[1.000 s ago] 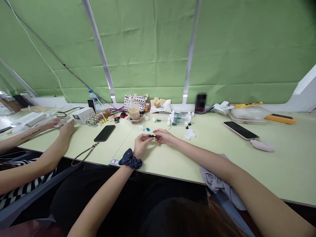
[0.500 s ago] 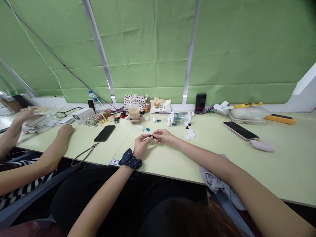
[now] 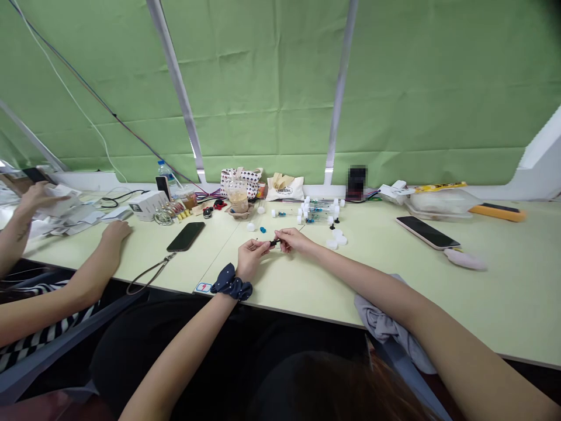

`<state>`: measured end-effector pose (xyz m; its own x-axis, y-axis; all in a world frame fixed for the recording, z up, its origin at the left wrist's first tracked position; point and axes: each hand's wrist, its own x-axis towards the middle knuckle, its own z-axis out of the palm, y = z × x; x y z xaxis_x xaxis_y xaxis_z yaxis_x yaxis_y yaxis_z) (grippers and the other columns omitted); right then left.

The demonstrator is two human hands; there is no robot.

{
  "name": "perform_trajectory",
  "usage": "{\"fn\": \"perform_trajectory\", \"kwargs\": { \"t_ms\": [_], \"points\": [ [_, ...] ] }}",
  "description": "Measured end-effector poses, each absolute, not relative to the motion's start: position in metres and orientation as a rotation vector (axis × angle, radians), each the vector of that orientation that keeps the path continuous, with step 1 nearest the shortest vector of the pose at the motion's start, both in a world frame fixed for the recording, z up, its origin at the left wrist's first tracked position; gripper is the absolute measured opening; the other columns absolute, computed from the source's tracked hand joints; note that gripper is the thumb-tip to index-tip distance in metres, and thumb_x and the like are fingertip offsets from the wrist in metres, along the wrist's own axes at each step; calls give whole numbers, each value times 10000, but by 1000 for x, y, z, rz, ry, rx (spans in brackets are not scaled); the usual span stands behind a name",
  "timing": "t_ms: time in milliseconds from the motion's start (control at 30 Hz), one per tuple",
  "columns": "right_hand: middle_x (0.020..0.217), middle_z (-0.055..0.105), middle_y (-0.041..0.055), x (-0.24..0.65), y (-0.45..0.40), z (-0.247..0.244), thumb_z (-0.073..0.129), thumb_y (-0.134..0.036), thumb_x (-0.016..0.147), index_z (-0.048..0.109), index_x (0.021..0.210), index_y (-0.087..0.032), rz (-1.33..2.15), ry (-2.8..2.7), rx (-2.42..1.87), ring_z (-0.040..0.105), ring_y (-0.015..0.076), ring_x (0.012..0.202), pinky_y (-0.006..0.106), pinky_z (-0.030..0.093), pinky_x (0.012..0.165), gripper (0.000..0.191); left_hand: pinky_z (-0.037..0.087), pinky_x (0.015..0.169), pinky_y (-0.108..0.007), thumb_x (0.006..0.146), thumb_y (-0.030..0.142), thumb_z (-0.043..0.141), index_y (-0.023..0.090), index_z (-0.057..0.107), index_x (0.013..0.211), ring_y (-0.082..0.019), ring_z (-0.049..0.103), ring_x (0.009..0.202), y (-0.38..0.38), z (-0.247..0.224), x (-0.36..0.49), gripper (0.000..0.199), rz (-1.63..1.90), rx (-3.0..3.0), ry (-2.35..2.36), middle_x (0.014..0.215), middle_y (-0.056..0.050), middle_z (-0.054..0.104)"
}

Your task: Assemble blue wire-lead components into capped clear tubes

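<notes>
We pinch one small black part (image 3: 274,242) between our left hand (image 3: 249,255) and right hand (image 3: 293,240), fingertips clamped on it above the table (image 3: 307,280); three phones (image 3: 186,236) lie around.

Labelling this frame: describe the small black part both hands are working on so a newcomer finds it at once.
On the pale green table, straight ahead near its front edge, the left hand with a navy scrunchie on its wrist meets the right hand. The small black part sits pinched between their fingertips, the only piece held off the table, unlike the white caps lying beyond.
</notes>
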<state>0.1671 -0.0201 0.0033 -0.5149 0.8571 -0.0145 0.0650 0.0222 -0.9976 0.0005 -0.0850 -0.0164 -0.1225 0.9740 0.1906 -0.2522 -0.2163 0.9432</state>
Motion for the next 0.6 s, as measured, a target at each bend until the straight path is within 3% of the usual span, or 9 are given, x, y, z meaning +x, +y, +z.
{"fn": "perform_trajectory", "kwargs": {
  "t_ms": [133, 233, 333, 500, 600],
  "points": [
    [749, 637, 25, 171, -22, 7, 747, -352, 690, 597, 870, -180, 1595, -1581, -864, 594, 116, 634, 197, 486, 472, 291, 505, 771, -362, 553, 369, 833, 139, 552, 685, -235, 692, 806, -85, -16, 1, 385, 1562, 1082, 971, 820, -92, 712],
    [798, 620, 16, 175, -22, 10, 770, -233, 642, 603, 911, -188, 1617, -1537, -741, 612, 131, 733, 235, 533, 571, 319, 506, 762, -361, 542, 374, 837, 144, 549, 687, -244, 694, 806, -86, -15, 2, 395, 1565, 1060, 983, 800, -85, 711],
    [712, 616, 3, 175, -21, 10, 756, -225, 665, 586, 903, -176, 1599, -1530, -766, 616, 124, 658, 245, 528, 571, 297, 504, 752, -354, 540, 366, 838, 144, 547, 685, -241, 695, 792, -86, -14, 3, 394, 1559, 1062, 993, 780, -80, 707],
    [548, 588, -12, 172, -20, 7, 690, -358, 761, 558, 866, -167, 1539, -1566, -936, 557, 102, 461, 214, 469, 451, 255, 495, 765, -354, 548, 359, 835, 138, 549, 682, -238, 695, 791, -87, -13, 3, 386, 1549, 1083, 983, 781, -82, 703],
    [581, 589, -5, 172, -21, 7, 695, -359, 748, 568, 838, -172, 1503, -1545, -967, 560, 107, 506, 204, 463, 428, 243, 492, 761, -347, 540, 357, 840, 142, 548, 678, -234, 694, 785, -89, -11, 4, 388, 1555, 1060, 991, 750, -66, 697]
  ]
}}
